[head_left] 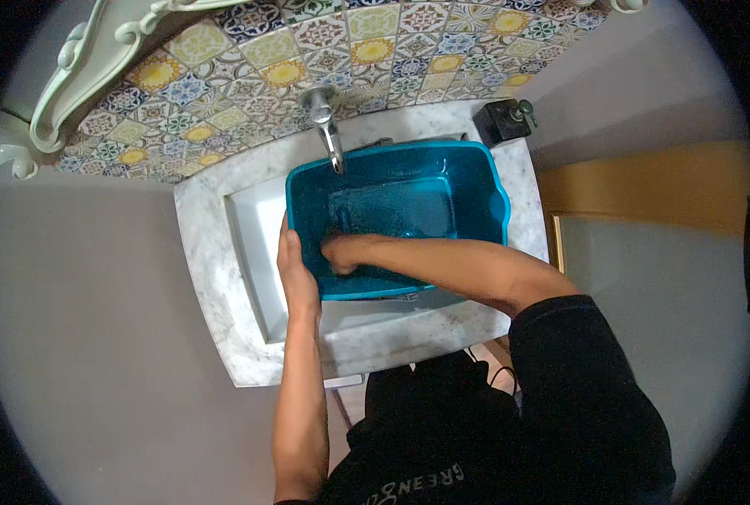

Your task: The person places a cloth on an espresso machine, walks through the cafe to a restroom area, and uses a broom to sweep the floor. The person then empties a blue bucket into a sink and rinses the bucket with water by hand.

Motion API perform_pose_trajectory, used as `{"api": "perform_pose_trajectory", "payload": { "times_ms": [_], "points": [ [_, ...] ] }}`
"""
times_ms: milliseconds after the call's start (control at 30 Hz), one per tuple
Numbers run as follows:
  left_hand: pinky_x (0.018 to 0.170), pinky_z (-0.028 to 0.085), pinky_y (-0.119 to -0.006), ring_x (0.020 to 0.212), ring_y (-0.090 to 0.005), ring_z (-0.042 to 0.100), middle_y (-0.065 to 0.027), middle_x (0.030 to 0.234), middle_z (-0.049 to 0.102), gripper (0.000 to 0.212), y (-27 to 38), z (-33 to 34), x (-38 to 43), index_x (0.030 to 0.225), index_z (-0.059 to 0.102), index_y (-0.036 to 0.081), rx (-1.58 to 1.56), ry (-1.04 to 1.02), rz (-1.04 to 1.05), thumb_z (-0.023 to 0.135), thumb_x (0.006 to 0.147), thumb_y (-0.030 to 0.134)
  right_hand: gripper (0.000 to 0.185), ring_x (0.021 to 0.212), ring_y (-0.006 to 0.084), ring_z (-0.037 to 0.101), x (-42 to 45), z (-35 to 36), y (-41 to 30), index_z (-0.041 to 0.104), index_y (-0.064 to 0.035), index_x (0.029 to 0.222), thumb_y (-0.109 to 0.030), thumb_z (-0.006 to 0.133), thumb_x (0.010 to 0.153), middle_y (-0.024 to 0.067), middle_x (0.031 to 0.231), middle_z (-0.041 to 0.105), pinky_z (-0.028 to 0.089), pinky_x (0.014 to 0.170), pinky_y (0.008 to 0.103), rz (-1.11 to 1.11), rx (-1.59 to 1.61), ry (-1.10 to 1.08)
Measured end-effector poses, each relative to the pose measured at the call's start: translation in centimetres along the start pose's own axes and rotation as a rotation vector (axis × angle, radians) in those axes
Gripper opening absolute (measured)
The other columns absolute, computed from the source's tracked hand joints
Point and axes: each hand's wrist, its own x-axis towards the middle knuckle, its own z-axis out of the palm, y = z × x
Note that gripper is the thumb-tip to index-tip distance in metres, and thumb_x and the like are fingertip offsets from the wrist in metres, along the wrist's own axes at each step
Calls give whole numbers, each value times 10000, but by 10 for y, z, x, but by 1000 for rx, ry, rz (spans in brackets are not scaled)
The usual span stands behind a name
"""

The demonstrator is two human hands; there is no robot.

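Observation:
A blue plastic storage bin (476, 183) sits tilted over the white basin (258, 221) of a marble washstand, beneath the chrome faucet (329, 129). Its inner walls and floor look wet. My left hand (299, 271) holds the bin's left wall from outside, thumb near the rim. Inside the bin, my right hand (345, 252) is low by the left wall with its fingers curled. Blur and shadow hide whether anything is in those fingers. My right forearm crosses over the bin's right front rim.
A dark square soap dispenser (504, 121) with a pump stands at the marble countertop's (208, 271) back right corner. Patterned tiles (375, 50) cover the wall behind, below an ornate white frame (81, 69). At right is a wood-framed panel (640, 183).

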Motion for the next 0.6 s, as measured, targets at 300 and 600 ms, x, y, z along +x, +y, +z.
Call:
{"api": "perform_pose_trajectory", "payload": {
  "times_ms": [300,600],
  "points": [
    [1035,373,-333,1169,-260,538,-193,1310,535,478,9,-10,-2,1405,399,-23,157,79,107,357,1032,273,490,1139,448,540,-56,6,-36,453,104,1292,-90,481,843,360,1213,528,419,986,471,-116,326,281],
    [959,440,-462,1156,-440,536,-262,1304,524,533,13,-2,0,1426,373,53,627,159,247,455,902,-1,579,1361,317,357,-114,-6,22,386,-14,1421,-404,302,1001,220,1466,373,254,1146,411,166,370,-314]
  ]
}}
